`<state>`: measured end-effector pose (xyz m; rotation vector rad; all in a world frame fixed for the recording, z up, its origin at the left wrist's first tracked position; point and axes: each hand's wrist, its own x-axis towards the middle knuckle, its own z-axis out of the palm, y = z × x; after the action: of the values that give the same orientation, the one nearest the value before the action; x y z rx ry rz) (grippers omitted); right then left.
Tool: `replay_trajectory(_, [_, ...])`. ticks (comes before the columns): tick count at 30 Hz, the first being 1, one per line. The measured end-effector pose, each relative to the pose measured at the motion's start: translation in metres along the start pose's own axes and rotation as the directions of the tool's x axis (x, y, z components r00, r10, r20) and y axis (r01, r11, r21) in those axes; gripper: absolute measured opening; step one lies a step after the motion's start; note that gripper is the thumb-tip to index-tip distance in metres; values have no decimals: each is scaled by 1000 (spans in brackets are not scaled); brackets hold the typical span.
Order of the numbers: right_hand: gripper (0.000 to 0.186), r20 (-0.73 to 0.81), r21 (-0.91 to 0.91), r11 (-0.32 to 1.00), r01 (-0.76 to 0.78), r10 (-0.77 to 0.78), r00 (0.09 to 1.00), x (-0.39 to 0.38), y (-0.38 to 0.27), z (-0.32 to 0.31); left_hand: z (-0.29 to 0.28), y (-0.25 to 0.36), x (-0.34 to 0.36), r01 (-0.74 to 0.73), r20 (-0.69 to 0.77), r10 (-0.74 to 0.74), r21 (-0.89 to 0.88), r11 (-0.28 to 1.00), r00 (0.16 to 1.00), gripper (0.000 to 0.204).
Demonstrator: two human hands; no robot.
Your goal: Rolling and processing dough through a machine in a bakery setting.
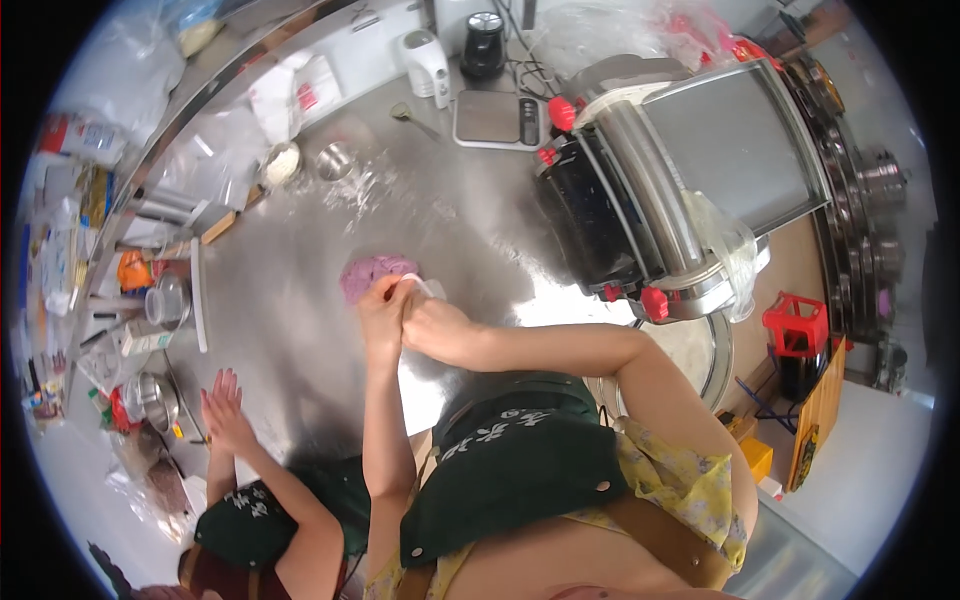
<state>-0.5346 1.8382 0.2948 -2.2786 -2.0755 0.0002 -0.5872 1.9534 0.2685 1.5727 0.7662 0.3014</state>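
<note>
Smooth steel worktop (pixel 290 250) with a brushed look and glossy patches of reflected light. Near its middle, dough (pixel 372 270), matt and slightly lumpy. Toward the far edge, a shiny metal cup (pixel 334 162) and a scale (pixel 487 118) with a dull metal plate. By the right edge, a machine (pixel 655 180) of polished metal with glossy red plastic knobs (pixel 562 113), draped with what seems thin, clear plastic film (pixel 738 255).
</note>
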Motion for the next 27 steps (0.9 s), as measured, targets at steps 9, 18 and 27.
replay_trajectory(9, [39,221,769,620,-156,-29,975,-14,30,18,28,31,-44,-217,-17,225,208,954,974,14])
replay_trajectory(18, [64,72,738,-671,69,180,981,5,25,41,48,44,-104,-518,-52,540,216,828,840,40])
replay_trajectory(27, [79,40,690,-687,225,348,937,-9,39,35,43,3,-79,-545,-94,622,392,741,777,8])
